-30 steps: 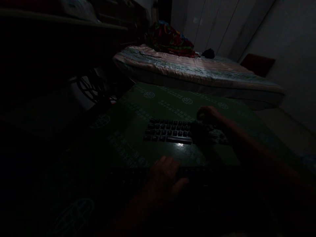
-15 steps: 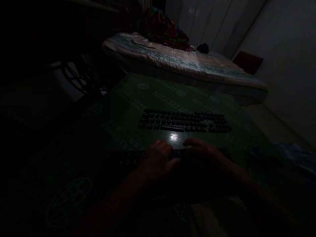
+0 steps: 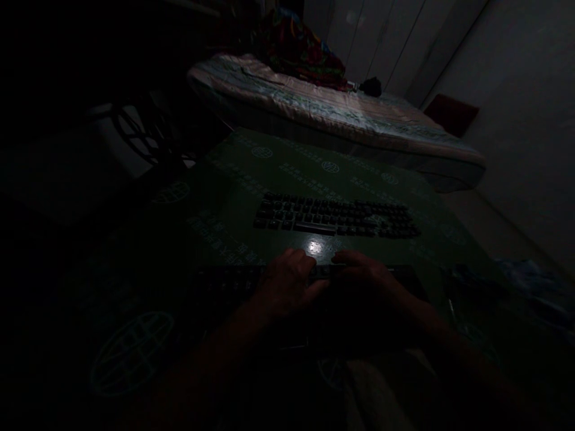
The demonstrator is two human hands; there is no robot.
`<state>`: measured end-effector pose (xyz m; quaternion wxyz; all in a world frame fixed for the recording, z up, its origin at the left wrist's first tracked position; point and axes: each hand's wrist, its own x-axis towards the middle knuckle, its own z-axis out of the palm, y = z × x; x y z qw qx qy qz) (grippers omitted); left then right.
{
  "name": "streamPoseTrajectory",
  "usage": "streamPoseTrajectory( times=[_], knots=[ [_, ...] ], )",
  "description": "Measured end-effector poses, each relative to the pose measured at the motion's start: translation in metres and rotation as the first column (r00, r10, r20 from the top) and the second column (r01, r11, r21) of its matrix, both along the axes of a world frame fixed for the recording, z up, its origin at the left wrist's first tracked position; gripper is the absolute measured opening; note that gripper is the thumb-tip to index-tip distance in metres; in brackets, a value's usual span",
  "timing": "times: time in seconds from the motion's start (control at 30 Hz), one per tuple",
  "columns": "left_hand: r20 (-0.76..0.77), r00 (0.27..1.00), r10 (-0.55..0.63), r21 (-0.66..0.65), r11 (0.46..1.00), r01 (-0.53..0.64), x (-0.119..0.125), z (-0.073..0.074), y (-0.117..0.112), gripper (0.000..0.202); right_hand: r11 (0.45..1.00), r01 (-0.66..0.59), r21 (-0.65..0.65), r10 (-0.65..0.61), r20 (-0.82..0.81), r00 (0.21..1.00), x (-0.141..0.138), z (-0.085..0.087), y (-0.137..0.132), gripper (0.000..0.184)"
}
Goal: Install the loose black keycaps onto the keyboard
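In the dim light a black keyboard [image 3: 229, 282] lies on the green table, with keys showing at its left end. My left hand [image 3: 290, 278] rests over its middle, fingers curled down at the far edge and the thumb pointing right. Whatever is under those fingertips is too dark to make out. My right hand [image 3: 366, 269] is over the keyboard just to the right, its forefinger stretched leftward and its other fingers in shadow. Beyond both hands, loose black keycaps [image 3: 317, 215] are laid out in rows, a long space-bar keycap [image 3: 314, 228] at the near side.
The green table top [image 3: 224, 185] bears printed white globes and lettering. Past its far edge stands a bed with a striped mattress [image 3: 359, 120] and a red patterned blanket [image 3: 300, 54]. Bluish cloth [image 3: 530, 278] shows at the right. A dark spoked wheel [image 3: 139, 134] is at the left.
The view has shifted slightly, with the table things sitting a little higher in the picture. Both hands stay over the keyboard in nearly the same pose.
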<state>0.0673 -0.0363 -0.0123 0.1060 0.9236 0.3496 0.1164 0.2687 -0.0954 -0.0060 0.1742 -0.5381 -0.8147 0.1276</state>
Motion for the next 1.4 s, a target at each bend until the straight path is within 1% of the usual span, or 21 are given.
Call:
streamPoseTrajectory(
  times=[0.1,0.17,0.27,0.37,0.5,0.63,0.7,0.8,0.9,1.03,1.13,1.27,1.4],
  knots=[
    [0.004,1.000,0.004,-0.008,1.000,-0.004,0.000,0.000,0.000,0.029,0.999,0.041,-0.036,-0.042,-0.027,0.999,-0.001,0.003,0.002,0.022],
    [0.004,1.000,0.008,-0.022,1.000,-0.008,0.000,0.002,0.000,0.029,0.995,0.063,-0.079,-0.067,-0.044,0.997,-0.002,0.005,0.003,0.018],
    [-0.003,1.000,0.005,-0.025,1.000,-0.005,0.001,0.004,0.001,0.029,0.992,0.055,-0.111,-0.063,-0.064,0.996,-0.003,0.008,0.003,0.014],
    [-0.011,1.000,0.005,-0.020,1.000,-0.006,0.001,0.006,0.001,0.029,0.994,0.054,-0.091,-0.059,-0.056,0.997,-0.007,0.009,0.002,0.013],
    [-0.025,1.000,0.014,-0.027,1.000,-0.015,0.001,0.005,0.001,0.031,0.988,0.120,-0.094,-0.125,-0.058,0.990,-0.006,0.005,0.002,0.013],
    [-0.007,1.000,0.017,-0.032,0.999,-0.017,0.002,0.002,0.003,0.035,0.996,0.085,-0.022,-0.087,-0.086,0.992,-0.001,-0.003,0.000,0.015],
    [-0.004,0.999,0.032,-0.042,0.999,-0.032,0.003,0.003,0.003,0.037,0.997,0.083,-0.007,-0.083,-0.099,0.992,0.001,-0.007,0.000,0.014],
    [-0.047,0.996,0.070,-0.060,0.996,-0.073,0.006,0.008,0.001,0.040,0.997,0.079,-0.013,-0.080,-0.128,0.989,0.003,-0.010,0.000,0.014],
    [-0.116,0.989,0.093,-0.041,0.994,-0.099,0.010,0.014,-0.001,0.042,0.997,0.074,-0.016,-0.076,-0.166,0.983,0.003,-0.012,0.001,0.016],
    [-0.221,0.967,0.126,0.022,0.992,-0.124,0.015,0.019,-0.003,0.046,0.995,0.086,-0.041,-0.092,-0.214,0.972,0.002,-0.010,0.000,0.015],
    [-0.286,0.948,0.137,0.003,0.990,-0.142,0.020,0.023,-0.002,0.050,0.994,0.086,-0.061,-0.097,-0.222,0.970,0.001,-0.008,-0.001,0.013],
    [-0.280,0.948,0.149,-0.062,0.983,-0.173,0.024,0.027,-0.002,0.048,0.994,0.086,-0.074,-0.100,-0.219,0.971,0.001,-0.007,0.000,0.012],
    [-0.237,0.955,0.176,-0.083,0.976,-0.201,0.026,0.025,-0.002,0.044,0.993,0.081,-0.084,-0.100,-0.251,0.963,0.001,-0.010,0.003,0.012]
  ],
)
